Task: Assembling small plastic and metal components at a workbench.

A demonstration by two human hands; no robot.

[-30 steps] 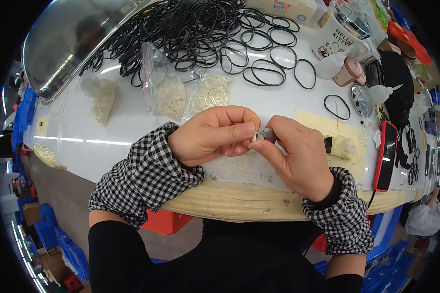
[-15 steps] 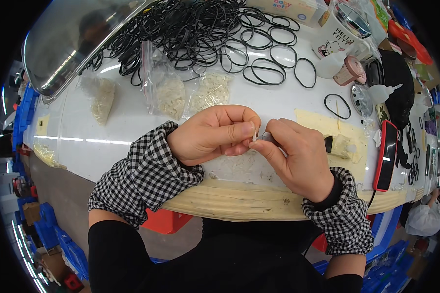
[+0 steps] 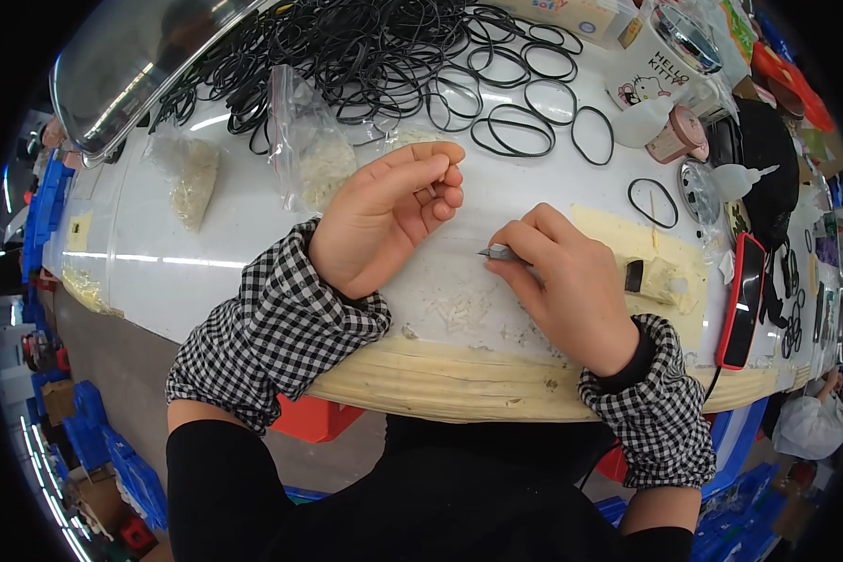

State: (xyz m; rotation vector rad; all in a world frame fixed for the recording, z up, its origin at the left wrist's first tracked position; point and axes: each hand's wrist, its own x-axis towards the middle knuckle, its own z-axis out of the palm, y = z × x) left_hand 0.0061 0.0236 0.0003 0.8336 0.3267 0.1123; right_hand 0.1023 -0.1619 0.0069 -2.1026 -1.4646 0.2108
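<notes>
Pinching the small grey pointed tool (image 3: 502, 252) in my right hand (image 3: 564, 286), I do well to aim its tip clear of my left hand (image 3: 375, 220), curled beside a clear bag (image 3: 311, 155); whether those fingers grip anything, I cannot tell. Pale scraps (image 3: 459, 315) lie below.

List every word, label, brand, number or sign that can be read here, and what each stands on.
White cup, upper right: large dark lettering, legible, but not copied here.
Pale box, top edge: coloured lettering, partly cut off by the picture's edge; not copied here.
Pink tub near the cup: any print is too small to read.
Grey tool in the right hand: no readable marking.
</notes>
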